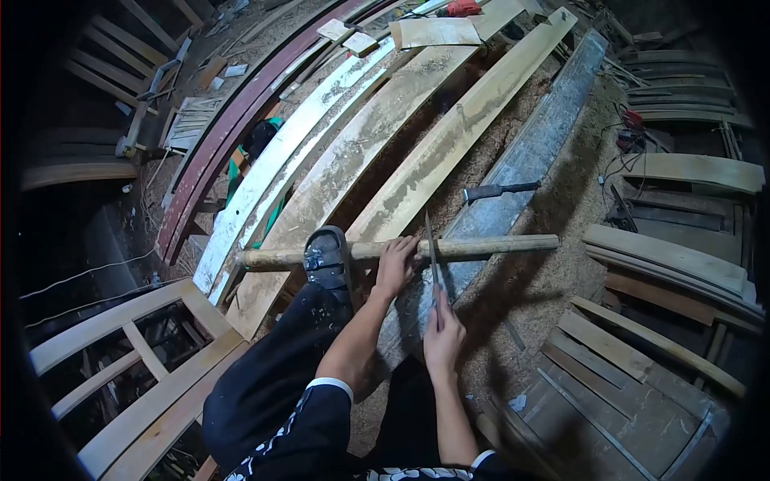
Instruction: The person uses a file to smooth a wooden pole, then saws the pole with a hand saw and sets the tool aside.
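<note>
A: Floor (561,276) is dirt-brown, littered with shavings. What's lying on it?

B: Long curved boards, side by side, running diagonally: dark red board (220,120) on the left, white board (269,172) next to it, then bare wood, then a grey board (553,128). Slatted frame (148,429) lower left, stacked boards (666,255) at right.

A: And the work piece?

B: Round wooden pole (501,245), lying crosswise over the boards. Its right end sticks out past the grey board. A sandaled foot (325,258) is on the pole, left of both hands.

A: State of the hands?

B: Left hand (395,266) is partly closed, fingers curled over the pole just right of the foot. Right hand (443,335) is closed on the near end of a long thin blade (434,260), looks like a saw. Grip is mostly hidden in the fist.

A: Blade position?

B: Crosses the pole just right of the left hand, seen nearly edge-on. Can't tell how deep it sits in the wood, if at all.

A: Other tools?

B: Dark-handled tool (501,191) on the grey board, beyond the pole, apart from it. Red power tool (632,128) at upper right, another red tool (461,8) at the top.
</note>
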`<state>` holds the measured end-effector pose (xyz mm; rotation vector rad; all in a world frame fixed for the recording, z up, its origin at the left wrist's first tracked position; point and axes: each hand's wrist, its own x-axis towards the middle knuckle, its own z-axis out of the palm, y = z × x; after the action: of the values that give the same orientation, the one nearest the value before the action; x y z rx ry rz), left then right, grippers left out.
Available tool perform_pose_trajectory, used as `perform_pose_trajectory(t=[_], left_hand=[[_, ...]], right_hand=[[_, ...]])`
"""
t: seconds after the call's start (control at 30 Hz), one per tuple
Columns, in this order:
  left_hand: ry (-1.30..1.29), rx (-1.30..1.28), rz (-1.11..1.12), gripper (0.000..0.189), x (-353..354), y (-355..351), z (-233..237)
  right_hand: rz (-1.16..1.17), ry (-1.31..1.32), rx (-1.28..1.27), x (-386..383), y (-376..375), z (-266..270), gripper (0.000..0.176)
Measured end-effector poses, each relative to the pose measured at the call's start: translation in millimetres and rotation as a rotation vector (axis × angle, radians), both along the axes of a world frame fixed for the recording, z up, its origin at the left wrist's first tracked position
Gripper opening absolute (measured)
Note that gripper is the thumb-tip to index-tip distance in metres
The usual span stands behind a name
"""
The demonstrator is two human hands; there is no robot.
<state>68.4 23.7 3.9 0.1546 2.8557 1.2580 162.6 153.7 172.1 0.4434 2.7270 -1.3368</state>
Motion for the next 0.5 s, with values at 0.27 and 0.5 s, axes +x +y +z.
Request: perform_pose_trajectory(t=[0.27, 0.5], left_hand=[[-0.014, -0.04, -0.074, 0.057, 15, 3, -2], [0.007, -0.038, -0.126, 0.055, -3, -7, -6]], right_hand=[[-0.019, -0.078, -0.006, 23, 5, -5, 0.044], [0.025, -0.044, -0.02, 21, 9, 8, 0.044]])
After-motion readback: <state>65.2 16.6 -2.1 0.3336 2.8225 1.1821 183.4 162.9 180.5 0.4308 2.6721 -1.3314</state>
